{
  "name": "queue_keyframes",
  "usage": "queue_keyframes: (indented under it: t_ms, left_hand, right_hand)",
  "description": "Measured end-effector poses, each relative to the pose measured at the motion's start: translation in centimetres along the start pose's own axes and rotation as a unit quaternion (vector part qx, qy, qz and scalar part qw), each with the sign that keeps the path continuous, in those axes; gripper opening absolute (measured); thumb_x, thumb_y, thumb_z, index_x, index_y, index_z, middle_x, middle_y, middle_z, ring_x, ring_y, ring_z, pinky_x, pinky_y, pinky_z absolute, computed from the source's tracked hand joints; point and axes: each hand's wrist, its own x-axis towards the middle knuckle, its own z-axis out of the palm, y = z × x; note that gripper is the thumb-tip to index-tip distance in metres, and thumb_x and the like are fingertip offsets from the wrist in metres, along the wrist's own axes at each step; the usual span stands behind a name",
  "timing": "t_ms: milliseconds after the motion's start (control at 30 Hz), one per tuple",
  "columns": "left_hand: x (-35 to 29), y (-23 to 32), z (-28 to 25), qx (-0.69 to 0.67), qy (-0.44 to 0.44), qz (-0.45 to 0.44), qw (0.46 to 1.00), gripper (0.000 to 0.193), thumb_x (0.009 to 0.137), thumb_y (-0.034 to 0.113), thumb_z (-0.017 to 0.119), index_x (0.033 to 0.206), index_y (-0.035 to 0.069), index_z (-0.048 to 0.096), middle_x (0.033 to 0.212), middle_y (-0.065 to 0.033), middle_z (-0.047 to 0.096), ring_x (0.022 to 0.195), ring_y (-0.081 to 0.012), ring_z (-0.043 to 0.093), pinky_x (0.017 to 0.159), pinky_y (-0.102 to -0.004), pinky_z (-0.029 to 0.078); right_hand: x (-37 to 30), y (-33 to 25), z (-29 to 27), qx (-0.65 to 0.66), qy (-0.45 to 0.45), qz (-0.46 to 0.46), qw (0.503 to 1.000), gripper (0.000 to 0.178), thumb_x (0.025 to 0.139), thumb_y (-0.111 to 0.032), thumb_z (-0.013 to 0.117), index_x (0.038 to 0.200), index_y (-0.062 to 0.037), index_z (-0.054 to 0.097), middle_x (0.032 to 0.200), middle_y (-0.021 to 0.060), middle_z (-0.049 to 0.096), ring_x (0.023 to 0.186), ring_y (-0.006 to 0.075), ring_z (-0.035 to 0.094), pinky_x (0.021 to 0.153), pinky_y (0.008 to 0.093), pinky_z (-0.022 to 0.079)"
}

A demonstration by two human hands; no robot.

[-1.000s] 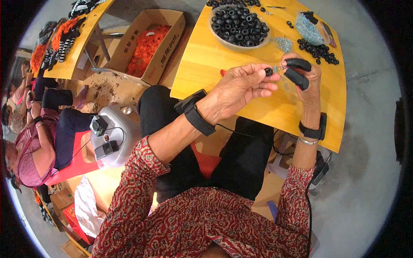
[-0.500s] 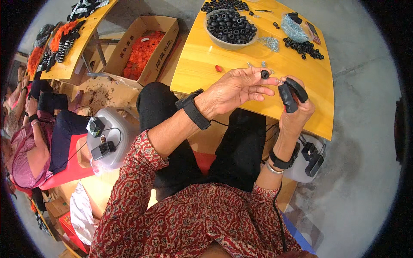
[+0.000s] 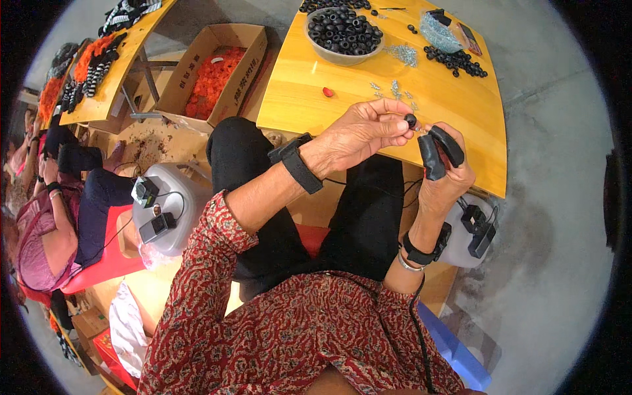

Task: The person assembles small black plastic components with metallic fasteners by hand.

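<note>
Over the near edge of the yellow table, my left hand pinches a small round black piece between thumb and fingertips. Close beside it, my right hand is wrapped round a pair of pliers with thick black handles. The pliers' tip is close to the black piece, with a tiny metal bit between them; whether it touches is too small to tell. Small silvery metal parts lie on the tabletop just beyond my left hand.
A clear bowl full of black round pieces stands farther back. Near it lie a heap of metal parts, a bag of small parts, loose black pieces and a red piece. Left are an open carton and a seated person.
My left thumb and fingers have closed more around the black piece. The pliers have tilted and come a little lower and left. The whole view has shifted slightly.
</note>
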Motion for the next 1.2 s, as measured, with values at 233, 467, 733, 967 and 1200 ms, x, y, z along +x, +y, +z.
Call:
queue_keyframes:
  t_ms: [233, 467, 733, 967, 1200]
  left_hand:
    - [0.1, -0.5, 0.6, -0.001, 0.009, 0.004, 1.0, 0.022, 0.086, 0.0, 0.058, 0.108, 0.004, 0.058, 0.103, -0.0118, 0.064, 0.091, -0.0151, 0.063, 0.082, -0.0246, 0.052]
    - [-0.3, -0.7, 0.9, 0.057, 0.026, 0.004, 0.998, 0.025, 0.085, 0.001, 0.06, 0.11, 0.001, 0.057, 0.1, -0.0098, 0.064, 0.09, -0.0155, 0.063, 0.081, -0.0247, 0.052]
    - [-0.4, -0.9, 1.0, 0.135, 0.047, -0.006, 0.99, 0.032, 0.085, 0.003, 0.062, 0.116, 0.0, 0.058, 0.097, -0.0068, 0.065, 0.084, -0.0125, 0.063, 0.076, -0.024, 0.053]
    - [-0.3, -1.4, 0.7, 0.049, 0.031, -0.066, 0.996, 0.027, 0.088, 0.006, 0.058, 0.114, 0.001, 0.058, 0.1, -0.0071, 0.064, 0.082, -0.0117, 0.062, 0.077, -0.0243, 0.052]
    - [-0.3, -1.8, 0.3, -0.001, 0.004, -0.098, 0.995, 0.026, 0.089, 0.008, 0.057, 0.114, 0.002, 0.057, 0.099, -0.0077, 0.064, 0.084, -0.0134, 0.063, 0.078, -0.0249, 0.052]
  right_hand:
    - [-0.6, 0.4, -0.1, -0.006, 0.012, -0.025, 1.0, 0.02, 0.072, 0.006, 0.07, 0.091, 0.0019, 0.063, 0.091, 0.0041, 0.062, 0.072, 0.0089, 0.055, 0.063, 0.0194, 0.043]
    - [-0.8, 0.3, -0.3, -0.041, 0.026, -0.034, 0.998, 0.018, 0.071, 0.006, 0.07, 0.088, 0.0031, 0.065, 0.09, 0.0052, 0.062, 0.071, 0.0109, 0.056, 0.062, 0.0212, 0.044]
    - [-1.2, 0.8, -0.6, -0.035, 0.013, -0.017, 0.999, 0.019, 0.07, 0.005, 0.071, 0.088, 0.0033, 0.065, 0.089, 0.006, 0.062, 0.071, 0.0123, 0.055, 0.061, 0.0222, 0.044]
    - [-1.4, 0.7, -1.0, -0.013, 0.002, -0.024, 1.0, 0.02, 0.07, 0.004, 0.071, 0.089, 0.0029, 0.065, 0.089, 0.0063, 0.062, 0.073, 0.0129, 0.056, 0.064, 0.0221, 0.045]
    - [-1.6, 2.0, -1.5, 0.006, 0.0, 0.03, 1.0, 0.021, 0.072, 0.005, 0.07, 0.091, 0.0024, 0.064, 0.089, 0.0044, 0.063, 0.079, 0.011, 0.059, 0.07, 0.0209, 0.046]
